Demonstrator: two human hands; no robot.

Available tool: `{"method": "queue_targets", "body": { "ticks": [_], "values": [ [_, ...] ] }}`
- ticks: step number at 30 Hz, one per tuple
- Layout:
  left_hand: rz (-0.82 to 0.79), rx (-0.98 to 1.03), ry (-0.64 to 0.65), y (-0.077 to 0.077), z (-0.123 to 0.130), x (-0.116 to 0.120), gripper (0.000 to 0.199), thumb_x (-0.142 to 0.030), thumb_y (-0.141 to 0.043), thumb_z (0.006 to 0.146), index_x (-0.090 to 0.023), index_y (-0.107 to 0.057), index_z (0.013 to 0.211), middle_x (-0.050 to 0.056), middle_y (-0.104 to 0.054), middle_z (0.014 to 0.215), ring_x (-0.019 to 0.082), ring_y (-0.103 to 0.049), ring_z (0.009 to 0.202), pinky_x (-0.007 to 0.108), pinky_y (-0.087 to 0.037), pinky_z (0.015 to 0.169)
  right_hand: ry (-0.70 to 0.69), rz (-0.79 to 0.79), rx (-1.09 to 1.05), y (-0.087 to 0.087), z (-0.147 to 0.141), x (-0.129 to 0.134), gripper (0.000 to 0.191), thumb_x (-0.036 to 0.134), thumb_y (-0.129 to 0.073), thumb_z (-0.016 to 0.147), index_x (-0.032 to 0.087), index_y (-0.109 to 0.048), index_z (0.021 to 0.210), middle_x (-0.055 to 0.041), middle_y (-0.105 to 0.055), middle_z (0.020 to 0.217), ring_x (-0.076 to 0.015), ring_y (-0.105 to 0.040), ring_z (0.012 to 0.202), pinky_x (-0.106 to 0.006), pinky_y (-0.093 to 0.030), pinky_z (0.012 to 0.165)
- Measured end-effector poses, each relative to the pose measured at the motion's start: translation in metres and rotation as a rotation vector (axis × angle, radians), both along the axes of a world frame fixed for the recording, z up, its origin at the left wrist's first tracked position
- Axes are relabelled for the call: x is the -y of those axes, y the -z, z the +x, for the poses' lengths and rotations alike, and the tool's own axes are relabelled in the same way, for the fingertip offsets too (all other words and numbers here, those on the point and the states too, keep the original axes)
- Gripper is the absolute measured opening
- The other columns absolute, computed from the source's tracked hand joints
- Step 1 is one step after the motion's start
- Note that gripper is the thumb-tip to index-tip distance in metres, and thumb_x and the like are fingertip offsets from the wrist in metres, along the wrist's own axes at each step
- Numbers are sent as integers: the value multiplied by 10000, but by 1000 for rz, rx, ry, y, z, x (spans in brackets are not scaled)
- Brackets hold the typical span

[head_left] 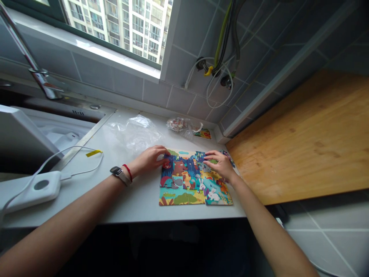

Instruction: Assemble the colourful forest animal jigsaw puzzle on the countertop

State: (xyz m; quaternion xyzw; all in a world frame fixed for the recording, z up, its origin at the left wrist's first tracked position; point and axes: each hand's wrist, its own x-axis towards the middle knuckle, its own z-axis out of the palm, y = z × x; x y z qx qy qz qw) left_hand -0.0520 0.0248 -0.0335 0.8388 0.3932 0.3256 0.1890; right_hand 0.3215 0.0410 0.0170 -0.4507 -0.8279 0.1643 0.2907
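forearms [86,204] over white counter [132,209] — hands [154,158] on puzzle [187,182], window [121,29] beyond.

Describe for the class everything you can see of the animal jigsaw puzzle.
The animal jigsaw puzzle lies flat near the front edge of the white countertop. It looks like printed cardboard, brightly coloured, with white rabbits and a green crocodile in the lower part. Seams show between many pieces. The left hand is at its upper left corner; the right hand covers some of its upper right, contact unclear.
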Motion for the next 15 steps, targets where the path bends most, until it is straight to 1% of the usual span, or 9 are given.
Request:
{"method": "queue_targets", "body": {
  "ticks": [2, 5, 7, 9, 12, 15],
  "values": [
    [2, -6, 22, 0, 1, 0, 243, -390, -626, 992, -214, -753, 1102, 105, -753, 1149, 249, -721, 1044, 407, -589, 970, 0, 3, 7, -3, 0, -14, 239, 461, -794, 874, 242, -854, 950, -108, -781, 1103, -275, -741, 1039, -450, -582, 992],
    [14, -9, 72, 1, 1, 0, 248, -394, -662, 974, -220, -757, 1124, 98, -761, 1193, 272, -701, 1168, 446, -562, 1066, -55, -3, 29, -3, -9, -27, 203, 426, -799, 874, 255, -856, 966, -98, -782, 1115, -267, -737, 1047, -440, -575, 997],
    [17, -10, 96, 2, 1, 1, 275, -404, -697, 952, -235, -757, 1160, 84, -747, 1277, 289, -662, 1277, 476, -526, 1134, -105, -24, 49, 1, -20, -33, 179, 408, -797, 879, 261, -858, 960, -95, -778, 1111, -262, -731, 1061, -438, -568, 1006],
    [10, -12, 105, 3, 1, 1, 298, -414, -712, 944, -243, -756, 1184, 79, -727, 1341, 301, -626, 1343, 495, -508, 1161, -146, -48, 60, 8, -31, -38, 167, 398, -797, 883, 260, -859, 954, -97, -771, 1113, -258, -726, 1075, -435, -562, 1015],
    [-1, -16, 111, 5, 1, 0, 302, -425, -711, 953, -236, -760, 1183, 87, -728, 1345, 310, -620, 1354, 512, -500, 1170, -203, -98, 60, 19, -44, -45, 163, 379, -799, 883, 260, -858, 978, -95, -761, 1135, -249, -726, 1083, -414, -566, 1009],
    [-7, -23, 111, 5, 1, -1, 309, -442, -720, 952, -230, -764, 1173, 97, -734, 1329, 312, -642, 1316, 524, -500, 1164, -242, -154, 40, 25, -47, -51, 181, 353, -804, 872, 257, -852, 1019, -93, -755, 1161, -247, -727, 1099, -403, -567, 1016]
  ]
}}
